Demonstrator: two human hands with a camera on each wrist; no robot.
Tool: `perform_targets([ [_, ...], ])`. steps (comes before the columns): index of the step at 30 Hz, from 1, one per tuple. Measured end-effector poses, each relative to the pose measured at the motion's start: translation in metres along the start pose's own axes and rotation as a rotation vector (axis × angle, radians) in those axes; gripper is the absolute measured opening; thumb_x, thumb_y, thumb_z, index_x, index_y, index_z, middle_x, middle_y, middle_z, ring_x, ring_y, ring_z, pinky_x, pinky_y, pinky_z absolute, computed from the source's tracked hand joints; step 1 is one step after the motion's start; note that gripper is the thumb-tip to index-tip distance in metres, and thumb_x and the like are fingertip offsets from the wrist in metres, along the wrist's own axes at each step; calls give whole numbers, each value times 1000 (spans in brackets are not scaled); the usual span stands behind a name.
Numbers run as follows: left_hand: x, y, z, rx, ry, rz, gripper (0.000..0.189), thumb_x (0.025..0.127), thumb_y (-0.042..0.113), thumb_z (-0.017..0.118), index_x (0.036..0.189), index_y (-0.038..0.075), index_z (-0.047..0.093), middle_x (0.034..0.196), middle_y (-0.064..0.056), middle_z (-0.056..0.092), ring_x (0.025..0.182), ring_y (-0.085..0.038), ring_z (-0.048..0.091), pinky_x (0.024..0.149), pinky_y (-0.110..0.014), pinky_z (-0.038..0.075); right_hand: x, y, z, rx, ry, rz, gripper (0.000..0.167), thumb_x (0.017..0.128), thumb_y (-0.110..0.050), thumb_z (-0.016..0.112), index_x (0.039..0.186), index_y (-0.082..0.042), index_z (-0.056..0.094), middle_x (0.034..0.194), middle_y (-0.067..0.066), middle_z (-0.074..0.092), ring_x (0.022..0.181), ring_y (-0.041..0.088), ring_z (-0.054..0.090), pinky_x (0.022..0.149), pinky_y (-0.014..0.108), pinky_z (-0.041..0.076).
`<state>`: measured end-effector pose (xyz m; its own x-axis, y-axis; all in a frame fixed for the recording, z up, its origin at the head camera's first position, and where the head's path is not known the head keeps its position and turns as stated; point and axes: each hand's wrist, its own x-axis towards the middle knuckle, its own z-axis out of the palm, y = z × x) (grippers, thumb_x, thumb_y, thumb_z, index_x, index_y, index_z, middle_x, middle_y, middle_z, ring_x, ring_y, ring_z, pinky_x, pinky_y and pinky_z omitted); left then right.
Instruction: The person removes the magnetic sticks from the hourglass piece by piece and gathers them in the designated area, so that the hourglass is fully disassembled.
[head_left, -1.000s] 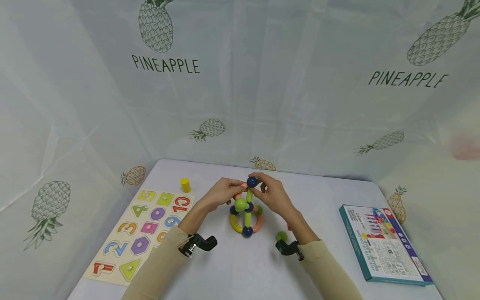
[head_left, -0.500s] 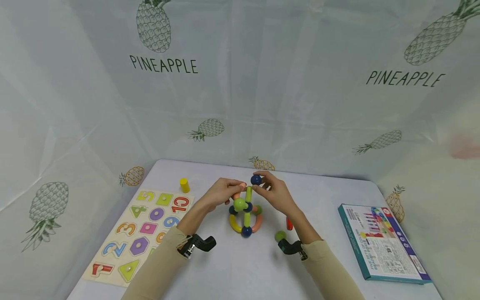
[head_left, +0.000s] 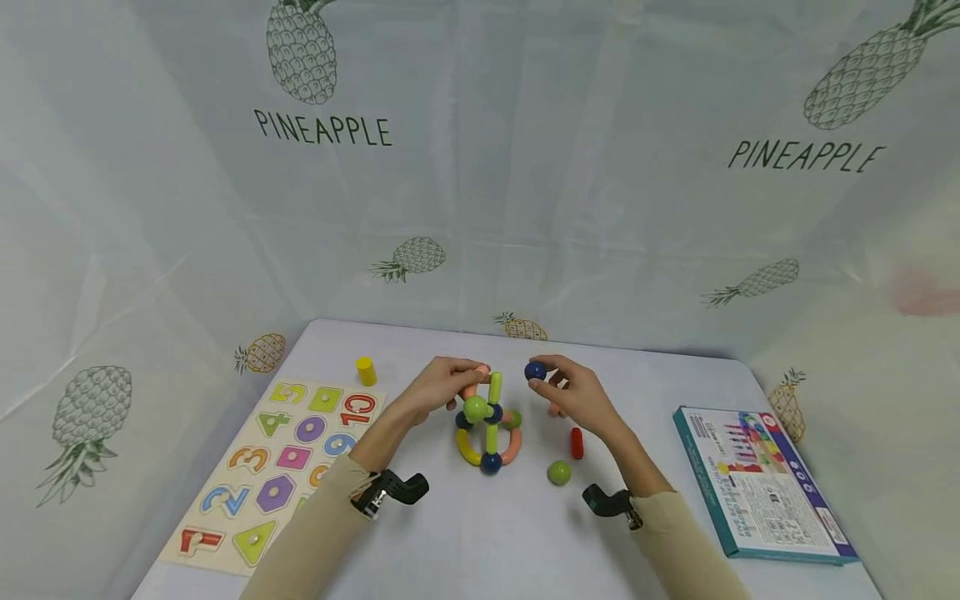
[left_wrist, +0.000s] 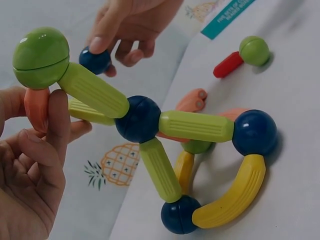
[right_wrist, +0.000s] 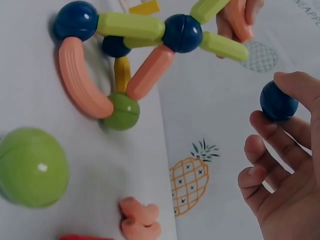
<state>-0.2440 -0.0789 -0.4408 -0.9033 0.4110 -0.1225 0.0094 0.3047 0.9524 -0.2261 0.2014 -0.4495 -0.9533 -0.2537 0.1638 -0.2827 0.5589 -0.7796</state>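
Observation:
A construction of magnetic sticks and balls (head_left: 491, 437) stands mid-table, with a ring of curved yellow and salmon sticks at its base. My left hand (head_left: 441, 387) pinches a salmon stick (left_wrist: 36, 107) just under the green ball (left_wrist: 41, 57) on its upper part. Beside it, a light green stick (head_left: 495, 388) points upward with a free end. To the right, my right hand (head_left: 583, 398) holds a dark blue ball (head_left: 536, 371) between thumb and fingertips, apart from the construction. The right wrist view shows that blue ball (right_wrist: 278, 101) with the remaining fingers loosely bent.
A loose green ball (head_left: 558, 473), a red stick (head_left: 577, 443) and salmon curved sticks (right_wrist: 140, 218) lie right of the construction. The number puzzle board (head_left: 292, 457) is at left, a yellow cylinder (head_left: 366, 371) behind it. A flat toy box (head_left: 772, 483) lies far right.
My right hand has carried the blue ball off the top of the upright green stick and to the right. The red stick has come into view. My left hand keeps its hold.

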Motion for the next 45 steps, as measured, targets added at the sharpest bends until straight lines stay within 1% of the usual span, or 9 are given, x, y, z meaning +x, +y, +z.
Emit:
perform_targets([
  [5, 0, -2, -1, -3, -1, 7, 40, 100, 42, 61, 130, 15, 68, 121, -9, 72, 64, -15, 47, 53, -24, 40, -8, 7, -9, -5, -29, -8, 48, 92, -42, 73, 134, -22, 60, 111, 4, 65, 86, 23, 59, 59, 31, 51],
  [9, 0, -2, -1, -9, 0, 8, 38, 100, 40, 62, 129, 15, 69, 117, -4, 73, 64, -14, 47, 53, -24, 40, -15, 14, -12, -16, -79, -2, 42, 91, -40, 74, 127, -24, 63, 104, 2, 65, 87, 22, 59, 61, 30, 51],
  [12, -1, -1, -1, -9, 6, 5, 38, 100, 40, 62, 128, 15, 69, 114, 0, 74, 65, -15, 48, 53, -24, 41, -20, 19, -13, -41, -155, 3, 38, 91, -41, 74, 124, -25, 66, 99, 0, 64, 90, 20, 57, 60, 28, 50],
  [15, 0, -1, -1, -6, 11, -1, 38, 100, 39, 62, 128, 14, 69, 115, -1, 74, 66, -15, 48, 54, -24, 41, -25, 22, -13, -39, -243, 10, 36, 90, -39, 75, 122, -23, 69, 97, 0, 62, 91, 21, 55, 60, 27, 47],
  [19, 0, -1, 0, -5, 16, -8, 38, 101, 38, 62, 129, 14, 69, 116, -2, 73, 66, -15, 48, 54, -24, 41, -31, 25, -9, -40, -361, 31, 38, 89, -35, 77, 123, -20, 70, 101, 0, 62, 88, 22, 54, 59, 26, 44],
  [23, -1, 0, 0, -9, 20, -12, 37, 101, 37, 62, 129, 14, 68, 114, 0, 74, 66, -15, 48, 54, -24, 41, -36, 26, -2, -59, -482, 37, 38, 89, -32, 77, 123, -19, 68, 108, -3, 64, 91, 22, 55, 67, 28, 45],
  [26, -1, 0, 0, -10, 20, -14, 37, 101, 36, 62, 130, 14, 68, 113, 2, 74, 65, -15, 48, 54, -24, 41, -38, 27, 4, -74, -537, 29, 35, 88, -31, 78, 119, -20, 68, 107, -8, 66, 95, 24, 54, 74, 31, 43],
  [34, -1, -2, -1, -22, 3, -5, 41, 101, 38, 61, 131, 11, 67, 119, -5, 73, 65, -15, 47, 53, -24, 40, -39, 31, 10, -116, -615, 12, 30, 85, -26, 81, 114, -22, 72, 107, -13, 69, 99, 24, 58, 80, 35, 44],
  [45, 0, -3, 0, -24, 4, -9, 40, 101, 39, 61, 130, 12, 68, 113, 1, 73, 67, -20, 47, 53, -24, 40, -41, 36, 14, -135, -647, 24, 31, 85, -22, 81, 114, -20, 72, 105, -13, 68, 100, 20, 60, 83, 36, 48],
])
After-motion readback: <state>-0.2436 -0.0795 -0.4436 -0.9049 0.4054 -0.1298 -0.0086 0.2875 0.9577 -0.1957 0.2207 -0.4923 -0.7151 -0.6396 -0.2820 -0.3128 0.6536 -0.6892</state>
